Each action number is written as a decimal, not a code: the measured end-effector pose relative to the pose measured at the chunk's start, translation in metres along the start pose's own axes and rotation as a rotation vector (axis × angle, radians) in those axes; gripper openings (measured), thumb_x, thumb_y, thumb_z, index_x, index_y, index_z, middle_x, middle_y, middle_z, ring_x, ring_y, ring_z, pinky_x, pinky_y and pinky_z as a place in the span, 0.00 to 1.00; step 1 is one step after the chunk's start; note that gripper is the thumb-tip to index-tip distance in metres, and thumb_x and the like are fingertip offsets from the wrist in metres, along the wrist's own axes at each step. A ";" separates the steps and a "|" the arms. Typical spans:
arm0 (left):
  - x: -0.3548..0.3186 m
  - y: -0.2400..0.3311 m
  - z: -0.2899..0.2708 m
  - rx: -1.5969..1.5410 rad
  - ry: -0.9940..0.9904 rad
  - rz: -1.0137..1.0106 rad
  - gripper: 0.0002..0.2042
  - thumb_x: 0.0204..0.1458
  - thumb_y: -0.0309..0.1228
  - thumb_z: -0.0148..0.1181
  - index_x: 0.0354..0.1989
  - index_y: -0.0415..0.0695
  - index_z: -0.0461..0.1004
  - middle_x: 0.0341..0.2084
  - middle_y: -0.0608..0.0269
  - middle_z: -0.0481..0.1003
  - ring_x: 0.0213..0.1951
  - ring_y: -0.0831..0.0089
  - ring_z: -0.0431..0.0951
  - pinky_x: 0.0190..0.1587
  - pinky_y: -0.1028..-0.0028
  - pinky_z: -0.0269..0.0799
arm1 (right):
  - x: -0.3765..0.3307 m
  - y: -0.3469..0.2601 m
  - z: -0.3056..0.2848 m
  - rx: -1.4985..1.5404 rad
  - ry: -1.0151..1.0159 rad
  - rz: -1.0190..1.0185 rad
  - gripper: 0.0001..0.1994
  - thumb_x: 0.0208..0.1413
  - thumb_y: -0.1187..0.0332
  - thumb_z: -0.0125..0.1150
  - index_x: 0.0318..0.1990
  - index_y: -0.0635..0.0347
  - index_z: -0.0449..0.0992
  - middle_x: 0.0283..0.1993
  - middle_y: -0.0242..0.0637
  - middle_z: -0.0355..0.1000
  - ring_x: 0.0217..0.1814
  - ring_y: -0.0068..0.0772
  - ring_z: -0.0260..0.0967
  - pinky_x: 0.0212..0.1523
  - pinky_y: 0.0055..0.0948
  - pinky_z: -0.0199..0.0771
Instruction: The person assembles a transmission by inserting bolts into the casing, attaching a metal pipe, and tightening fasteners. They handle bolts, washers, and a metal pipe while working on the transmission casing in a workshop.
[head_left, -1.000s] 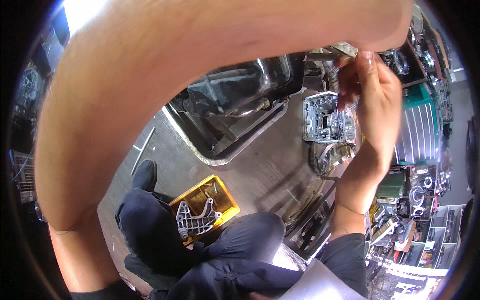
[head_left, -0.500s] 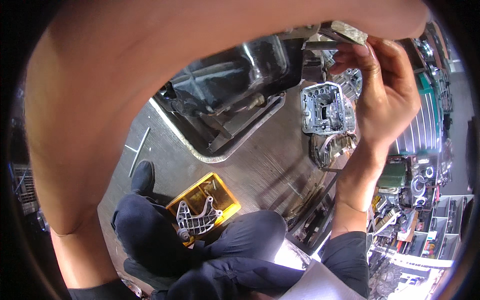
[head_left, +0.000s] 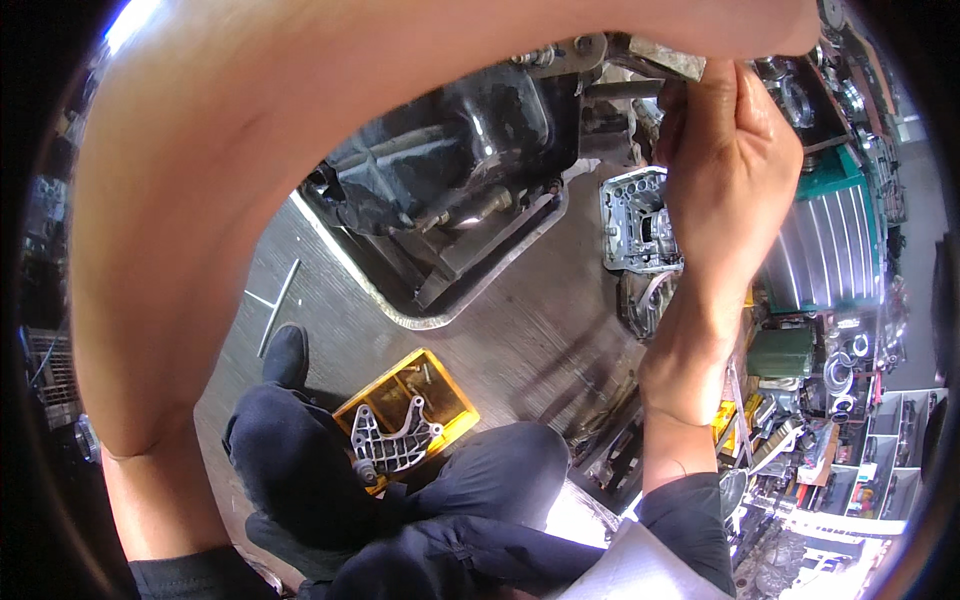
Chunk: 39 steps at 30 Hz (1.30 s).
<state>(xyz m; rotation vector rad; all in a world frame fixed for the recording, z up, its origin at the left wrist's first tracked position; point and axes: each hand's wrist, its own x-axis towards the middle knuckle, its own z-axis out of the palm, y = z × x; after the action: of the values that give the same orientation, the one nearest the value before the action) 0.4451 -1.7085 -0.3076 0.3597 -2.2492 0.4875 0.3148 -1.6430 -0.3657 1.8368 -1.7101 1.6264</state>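
My left arm arches from the lower left over the top of the picture to the upper right. Only the edge of my left hand [head_left: 785, 30] shows there, its fingers hidden. Below it, my right hand [head_left: 735, 150] is raised with its fingers bent and pressed together, against or just under a rough, pale-faced metal piece [head_left: 668, 58]. What the fingers hold, if anything, is hidden. A dark bar [head_left: 625, 90] runs toward the fingertips. To the left is a large black oil pan [head_left: 470, 135] on what looks like an engine assembly, above a metal-rimmed tray [head_left: 430, 322].
An open cast-metal housing [head_left: 630, 225] stands on the floor by my right wrist. Near my knees lies a yellow parts box [head_left: 460, 425] with a metal bracket [head_left: 395, 440] across it. A T-shaped rod [head_left: 278, 305] lies at left. A green-and-silver cabinet [head_left: 825, 240] stands right.
My right hand has moved left and turned, its fingers closing up beside the pale-faced metal piece. My left arm has shifted slightly, and more of the assembly's bolts show beneath it.
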 end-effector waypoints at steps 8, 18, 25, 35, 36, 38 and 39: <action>-0.009 -0.002 -0.004 0.095 0.022 0.073 0.09 0.51 0.32 0.63 0.34 0.42 0.86 0.33 0.49 0.79 0.41 0.57 0.82 0.44 0.65 0.79 | 0.012 0.006 -0.025 0.087 -0.291 0.111 0.29 0.74 0.53 0.49 0.21 0.61 0.75 0.13 0.27 0.63 0.14 0.15 0.57 0.16 0.22 0.50; -0.011 -0.006 -0.041 -0.189 -0.040 -0.275 0.12 0.54 0.32 0.60 0.41 0.37 0.81 0.35 0.41 0.80 0.41 0.52 0.83 0.46 0.60 0.79 | 0.014 0.019 -0.043 -0.012 -0.300 -0.266 0.06 0.63 0.75 0.63 0.45 0.63 0.79 0.30 0.35 0.78 0.24 0.19 0.73 0.25 0.23 0.72; -0.005 0.006 -0.050 -0.411 0.011 -0.392 0.14 0.54 0.32 0.57 0.41 0.33 0.75 0.31 0.37 0.78 0.37 0.45 0.82 0.43 0.56 0.77 | 0.014 0.023 -0.036 -0.121 -0.176 -0.507 0.04 0.60 0.76 0.64 0.40 0.64 0.77 0.30 0.49 0.74 0.30 0.52 0.74 0.31 0.37 0.73; 0.009 0.011 -0.055 -0.424 -0.108 -0.476 0.12 0.55 0.32 0.57 0.40 0.34 0.71 0.28 0.39 0.78 0.36 0.44 0.81 0.41 0.55 0.75 | 0.015 0.020 -0.033 -0.068 -0.232 -0.331 0.12 0.64 0.68 0.64 0.31 0.65 0.71 0.24 0.53 0.70 0.24 0.57 0.69 0.26 0.41 0.68; 0.008 0.014 -0.053 -0.386 -0.081 -0.466 0.12 0.55 0.32 0.58 0.40 0.34 0.71 0.29 0.39 0.78 0.36 0.44 0.81 0.42 0.55 0.75 | 0.015 0.019 -0.033 -0.064 -0.238 -0.302 0.11 0.64 0.68 0.63 0.32 0.65 0.72 0.24 0.54 0.71 0.24 0.57 0.70 0.26 0.41 0.68; 0.007 0.019 -0.050 -0.287 -0.001 -0.433 0.12 0.55 0.32 0.58 0.41 0.34 0.71 0.29 0.39 0.78 0.35 0.44 0.81 0.42 0.55 0.75 | 0.013 0.021 -0.033 -0.058 -0.251 -0.250 0.10 0.65 0.68 0.62 0.33 0.65 0.73 0.26 0.56 0.72 0.25 0.58 0.70 0.26 0.40 0.69; 0.007 0.017 -0.052 -0.330 -0.057 -0.467 0.12 0.56 0.32 0.58 0.42 0.35 0.71 0.30 0.40 0.79 0.35 0.46 0.82 0.41 0.55 0.76 | 0.013 0.022 -0.033 -0.062 -0.226 -0.284 0.09 0.65 0.68 0.61 0.34 0.64 0.75 0.27 0.55 0.73 0.25 0.56 0.71 0.27 0.39 0.70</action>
<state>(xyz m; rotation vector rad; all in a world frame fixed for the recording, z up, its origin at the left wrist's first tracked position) 0.4670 -1.6704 -0.2744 0.7045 -2.1557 -0.1380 0.2756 -1.6352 -0.3549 2.1841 -1.4712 1.2852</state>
